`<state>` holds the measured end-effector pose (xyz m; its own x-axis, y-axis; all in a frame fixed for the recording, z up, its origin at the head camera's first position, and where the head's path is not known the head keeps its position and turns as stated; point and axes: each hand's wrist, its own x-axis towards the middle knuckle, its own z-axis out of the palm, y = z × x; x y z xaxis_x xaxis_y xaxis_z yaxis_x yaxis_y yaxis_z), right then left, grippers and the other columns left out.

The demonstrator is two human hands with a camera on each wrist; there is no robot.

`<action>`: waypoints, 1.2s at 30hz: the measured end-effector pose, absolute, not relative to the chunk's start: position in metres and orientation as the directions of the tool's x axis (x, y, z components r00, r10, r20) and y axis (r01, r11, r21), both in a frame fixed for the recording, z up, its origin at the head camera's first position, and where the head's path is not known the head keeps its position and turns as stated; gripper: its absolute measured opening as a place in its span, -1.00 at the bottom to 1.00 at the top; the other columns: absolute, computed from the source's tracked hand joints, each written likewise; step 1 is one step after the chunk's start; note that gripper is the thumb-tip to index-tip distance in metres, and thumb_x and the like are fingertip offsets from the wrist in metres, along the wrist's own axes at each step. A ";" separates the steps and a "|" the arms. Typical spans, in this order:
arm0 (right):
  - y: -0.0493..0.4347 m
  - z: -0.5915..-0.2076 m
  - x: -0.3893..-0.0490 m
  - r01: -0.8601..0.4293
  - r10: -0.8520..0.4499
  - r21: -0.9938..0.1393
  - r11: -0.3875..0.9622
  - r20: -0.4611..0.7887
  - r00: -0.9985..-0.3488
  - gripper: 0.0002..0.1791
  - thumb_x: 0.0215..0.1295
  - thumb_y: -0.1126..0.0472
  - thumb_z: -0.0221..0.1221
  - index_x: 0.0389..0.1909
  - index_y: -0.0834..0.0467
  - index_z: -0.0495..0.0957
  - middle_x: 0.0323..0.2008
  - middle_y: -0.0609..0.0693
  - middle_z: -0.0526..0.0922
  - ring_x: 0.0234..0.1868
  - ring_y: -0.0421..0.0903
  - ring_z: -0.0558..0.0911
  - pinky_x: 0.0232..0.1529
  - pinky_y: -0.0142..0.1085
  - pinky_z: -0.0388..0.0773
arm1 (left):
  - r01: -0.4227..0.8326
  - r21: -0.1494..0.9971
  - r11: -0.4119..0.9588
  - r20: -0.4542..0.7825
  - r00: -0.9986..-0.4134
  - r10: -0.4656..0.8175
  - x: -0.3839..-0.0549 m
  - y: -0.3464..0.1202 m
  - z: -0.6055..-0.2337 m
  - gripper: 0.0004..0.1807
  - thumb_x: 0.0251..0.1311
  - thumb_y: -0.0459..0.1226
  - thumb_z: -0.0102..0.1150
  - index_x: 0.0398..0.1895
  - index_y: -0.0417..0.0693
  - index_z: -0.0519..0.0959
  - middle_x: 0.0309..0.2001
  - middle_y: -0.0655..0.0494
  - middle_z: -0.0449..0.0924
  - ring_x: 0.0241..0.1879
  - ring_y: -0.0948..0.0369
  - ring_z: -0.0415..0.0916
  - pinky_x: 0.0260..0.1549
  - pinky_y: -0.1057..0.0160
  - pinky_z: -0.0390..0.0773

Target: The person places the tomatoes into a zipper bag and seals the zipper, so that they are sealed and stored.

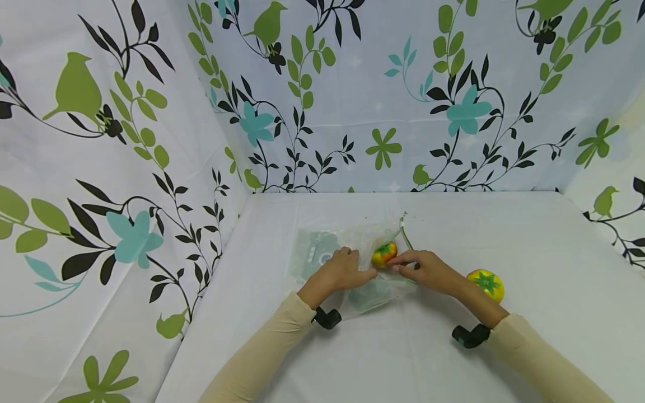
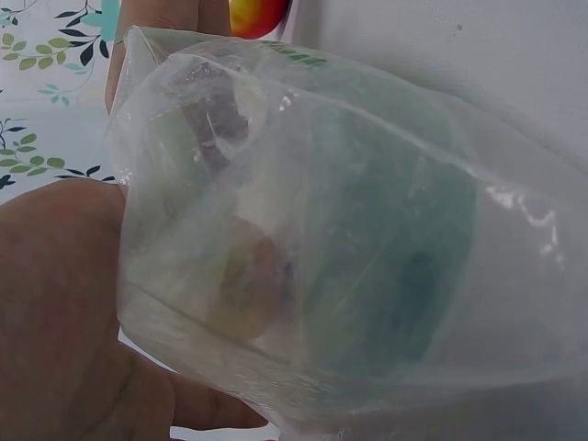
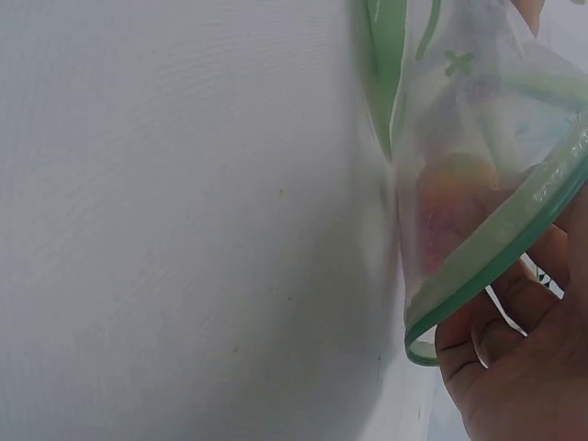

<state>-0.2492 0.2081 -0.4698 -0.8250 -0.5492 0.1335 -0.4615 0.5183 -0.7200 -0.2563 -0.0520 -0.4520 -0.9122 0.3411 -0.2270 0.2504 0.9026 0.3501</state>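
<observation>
a translucent zip bag with bluish-green printing lies crumpled on the white tabletop, its mouth toward the right. in that mouth sits a red and yellow toy tomato, between the two hands. the left hand is over the near side of the bag, thumb stretched to the right and set apart from the fingers; the left wrist view shows the plastic bulging between thumb and fingers, so its grip on the bag is wide and loose. a blurred reddish round patch shows through the plastic there, too cloudy to name

the right hand comes to the bag's mouth from the other side, its thumb and fingers bent in close together, pinching the toy tomato at its right side; how firmly, i cannot tell. in the right wrist view the tomato shows as a red and orange blur behind the plastic, with the green zip strip running slantwise in front of the fingers. at the far side of the mouth, the bag's edge stands up from the tabletop

a second, mostly yellow tomato with a green star-shaped top rests on the tabletop just beside the right forearm, outside the bag. both arms wear cream sleeves, with a black wrist camera below the right wrist and another below the left. behind the tabletop hangs a white curtain printed with green birds, dark leafy stems and turquoise flowers
</observation>
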 end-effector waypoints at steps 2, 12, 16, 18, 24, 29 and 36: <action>0.207 -0.470 -0.249 -0.473 -0.554 -0.714 0.516 0.143 -0.820 -0.71 0.55 0.22 0.22 0.18 0.15 0.73 0.14 0.04 0.76 -0.04 -0.18 0.60 -0.11 -0.36 0.57 | 0.252 0.352 0.901 -0.225 -0.912 0.342 -0.256 -0.052 -0.452 -0.07 0.32 0.31 -0.01 0.50 -0.21 0.38 0.48 -0.16 0.34 0.43 -0.05 0.33 0.32 -0.09 0.48; 0.203 -0.471 -0.249 -0.504 -0.562 -0.693 0.515 0.171 -0.809 -0.61 0.55 0.29 0.17 0.31 0.18 0.64 0.22 0.13 0.71 -0.04 -0.15 0.61 -0.16 -0.37 0.58 | 0.244 0.377 0.894 -0.229 -0.910 0.346 -0.254 -0.052 -0.451 -0.07 0.32 0.27 -0.03 0.53 -0.22 0.34 0.50 -0.16 0.30 0.47 -0.05 0.29 0.35 -0.11 0.44; 0.201 -0.470 -0.249 -0.486 -0.557 -0.696 0.528 0.149 -0.817 -0.58 0.56 0.28 0.15 0.37 0.13 0.60 0.30 0.12 0.67 -0.07 -0.13 0.60 -0.18 -0.36 0.58 | 0.243 0.376 0.894 -0.234 -0.909 0.345 -0.253 -0.052 -0.450 -0.06 0.33 0.28 -0.02 0.54 -0.21 0.33 0.51 -0.16 0.29 0.48 -0.06 0.28 0.35 -0.12 0.44; 0.200 -0.470 -0.249 -0.476 -0.554 -0.695 0.539 0.133 -0.821 -0.56 0.57 0.25 0.15 0.40 0.11 0.59 0.33 0.12 0.64 -0.09 -0.10 0.60 -0.17 -0.33 0.60 | 0.244 0.375 0.895 -0.234 -0.909 0.346 -0.252 -0.052 -0.449 -0.06 0.33 0.29 -0.02 0.55 -0.20 0.33 0.51 -0.17 0.29 0.49 -0.07 0.27 0.36 -0.13 0.44; 0.198 -0.469 -0.248 -0.457 -0.548 -0.690 0.562 0.103 -0.830 -0.52 0.60 0.12 0.14 0.46 0.07 0.52 0.41 0.13 0.56 0.23 0.09 0.66 0.18 0.03 0.64 | 0.247 0.375 0.893 -0.235 -0.907 0.349 -0.252 -0.052 -0.449 -0.05 0.32 0.30 -0.02 0.55 -0.20 0.32 0.52 -0.18 0.28 0.50 -0.09 0.26 0.36 -0.15 0.42; 0.198 -0.469 -0.248 -0.437 -0.548 -0.705 0.559 0.080 -0.832 -0.48 0.62 0.04 0.11 0.51 0.03 0.47 0.49 0.14 0.46 0.39 0.24 0.55 0.30 0.21 0.51 | 0.251 0.374 0.893 -0.234 -0.906 0.353 -0.252 -0.053 -0.449 -0.04 0.33 0.31 -0.03 0.56 -0.20 0.31 0.52 -0.18 0.28 0.50 -0.11 0.25 0.36 -0.16 0.42; 0.198 -0.469 -0.248 -0.423 -0.551 -0.705 0.569 0.055 -0.833 -0.45 0.61 -0.01 0.12 0.54 -0.01 0.44 0.52 0.18 0.41 0.41 0.32 0.51 0.32 0.27 0.47 | 0.255 0.371 0.893 -0.235 -0.904 0.356 -0.252 -0.052 -0.449 -0.03 0.35 0.31 -0.03 0.57 -0.22 0.29 0.52 -0.20 0.28 0.51 -0.13 0.25 0.38 -0.19 0.39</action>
